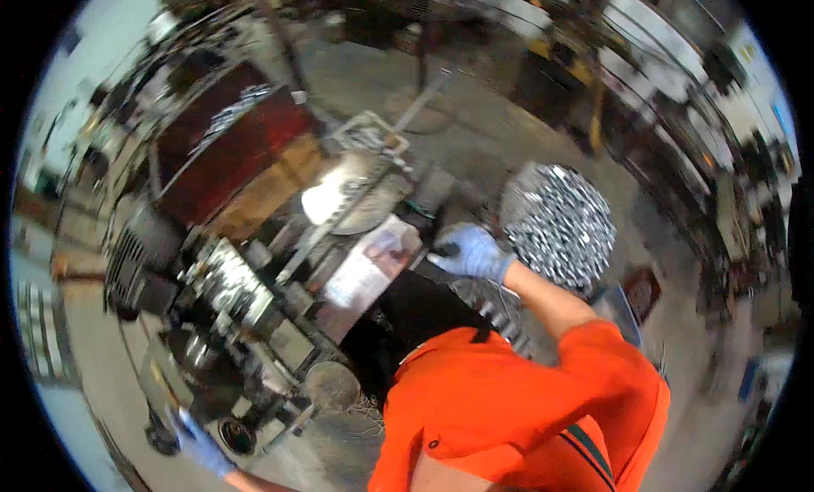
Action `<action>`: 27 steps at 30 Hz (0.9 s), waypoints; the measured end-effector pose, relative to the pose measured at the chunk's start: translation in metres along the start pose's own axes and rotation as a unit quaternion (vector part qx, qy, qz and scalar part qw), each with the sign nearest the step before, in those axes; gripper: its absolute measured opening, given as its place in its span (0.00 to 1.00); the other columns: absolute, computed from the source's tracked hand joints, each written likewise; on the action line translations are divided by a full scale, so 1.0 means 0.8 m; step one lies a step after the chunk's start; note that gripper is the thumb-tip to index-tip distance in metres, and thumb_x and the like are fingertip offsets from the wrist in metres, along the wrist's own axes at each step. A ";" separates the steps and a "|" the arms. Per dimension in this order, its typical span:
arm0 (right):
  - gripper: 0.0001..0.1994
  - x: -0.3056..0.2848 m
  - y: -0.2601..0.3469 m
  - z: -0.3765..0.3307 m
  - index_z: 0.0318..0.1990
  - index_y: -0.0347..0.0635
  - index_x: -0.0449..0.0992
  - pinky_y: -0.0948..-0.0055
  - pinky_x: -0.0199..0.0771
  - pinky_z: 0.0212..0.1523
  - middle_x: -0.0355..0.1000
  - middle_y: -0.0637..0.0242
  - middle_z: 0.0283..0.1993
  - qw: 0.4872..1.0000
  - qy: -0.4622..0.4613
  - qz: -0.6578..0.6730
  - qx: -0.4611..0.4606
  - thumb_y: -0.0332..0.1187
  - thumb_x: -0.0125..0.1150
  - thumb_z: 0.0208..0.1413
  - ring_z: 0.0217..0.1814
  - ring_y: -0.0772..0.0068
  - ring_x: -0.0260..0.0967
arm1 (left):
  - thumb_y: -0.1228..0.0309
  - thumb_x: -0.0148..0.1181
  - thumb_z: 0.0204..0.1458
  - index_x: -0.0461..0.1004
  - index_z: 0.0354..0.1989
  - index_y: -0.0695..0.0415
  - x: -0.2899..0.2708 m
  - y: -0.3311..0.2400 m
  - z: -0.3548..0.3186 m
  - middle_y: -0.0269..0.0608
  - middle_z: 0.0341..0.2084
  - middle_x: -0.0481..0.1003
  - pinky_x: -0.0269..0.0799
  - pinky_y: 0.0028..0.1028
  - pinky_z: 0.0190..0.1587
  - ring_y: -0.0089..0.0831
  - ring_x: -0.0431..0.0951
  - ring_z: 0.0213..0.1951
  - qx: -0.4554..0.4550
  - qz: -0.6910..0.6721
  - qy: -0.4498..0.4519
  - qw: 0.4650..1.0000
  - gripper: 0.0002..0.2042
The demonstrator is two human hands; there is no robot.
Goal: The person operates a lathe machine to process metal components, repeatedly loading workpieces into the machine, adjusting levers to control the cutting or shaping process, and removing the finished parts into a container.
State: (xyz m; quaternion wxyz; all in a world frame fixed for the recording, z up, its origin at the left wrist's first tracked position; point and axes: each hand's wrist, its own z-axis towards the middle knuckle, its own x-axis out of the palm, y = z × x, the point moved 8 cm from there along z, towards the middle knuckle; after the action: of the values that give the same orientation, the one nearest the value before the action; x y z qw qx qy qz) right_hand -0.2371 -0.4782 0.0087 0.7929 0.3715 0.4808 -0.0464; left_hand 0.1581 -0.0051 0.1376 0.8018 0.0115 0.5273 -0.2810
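My left hand (202, 448), in a pale blue glove, reaches to the lower left side of a greasy metal machine (292, 343). Its fingers look stretched out, close to a thin rod and a dark round knob (161, 438); contact cannot be made out. My right hand (476, 253), gloved alike with dark fingertips, is curled in front of my body. Whatever its fingers hold, if anything, is hidden. Just right of it stands a round container heaped with small shiny metal parts (564, 225). Left of it, a light sheet (369, 271) lies on the machine.
A dark red tray (229, 144) holding some metal pieces stands at the far left. A lit pale disc-shaped part (343, 195) sits beside a long bar. A blue bin (619, 312) is near my right elbow. Cluttered benches (670, 119) line the right side.
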 end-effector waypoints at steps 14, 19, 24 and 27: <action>0.28 -0.099 -0.371 -0.121 0.43 0.42 0.76 0.66 0.68 0.50 0.72 0.52 0.46 0.860 0.071 -0.192 0.468 0.56 0.60 0.40 0.49 0.53 0.69 | 0.59 0.52 0.56 0.73 0.39 0.65 0.136 0.004 -0.170 0.36 0.17 0.67 0.61 0.26 0.22 0.25 0.61 0.20 -0.183 -0.148 0.022 0.972 0.18; 0.33 -0.084 -0.435 -0.114 0.46 0.41 0.75 0.63 0.65 0.54 0.70 0.54 0.51 0.811 0.130 -0.258 0.508 0.61 0.55 0.41 0.54 0.54 0.66 | 0.60 0.53 0.55 0.74 0.38 0.65 0.149 0.009 -0.170 0.34 0.14 0.65 0.58 0.27 0.21 0.23 0.60 0.17 -0.158 -0.172 0.080 0.969 0.17; 0.28 -0.088 -0.394 -0.089 0.48 0.46 0.74 0.64 0.60 0.57 0.69 0.58 0.53 0.796 0.181 -0.280 0.504 0.56 0.54 0.44 0.58 0.58 0.63 | 0.61 0.53 0.55 0.74 0.37 0.66 0.155 0.033 -0.176 0.36 0.13 0.66 0.58 0.27 0.20 0.25 0.61 0.16 -0.163 -0.178 0.071 0.968 0.16; 0.28 -0.086 -0.411 -0.098 0.47 0.47 0.75 0.64 0.59 0.57 0.69 0.59 0.53 0.797 0.145 -0.274 0.518 0.55 0.55 0.42 0.58 0.58 0.63 | 0.61 0.53 0.55 0.74 0.36 0.66 0.155 0.016 -0.170 0.37 0.13 0.67 0.58 0.28 0.20 0.25 0.62 0.15 -0.138 -0.204 0.055 0.968 0.17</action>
State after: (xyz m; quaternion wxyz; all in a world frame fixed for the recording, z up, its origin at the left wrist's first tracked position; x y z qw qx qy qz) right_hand -0.4727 -0.6844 -0.1362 0.3573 0.5819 0.5764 -0.4489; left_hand 0.0852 -0.0056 -0.0324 0.6913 -0.1913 0.5955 -0.3618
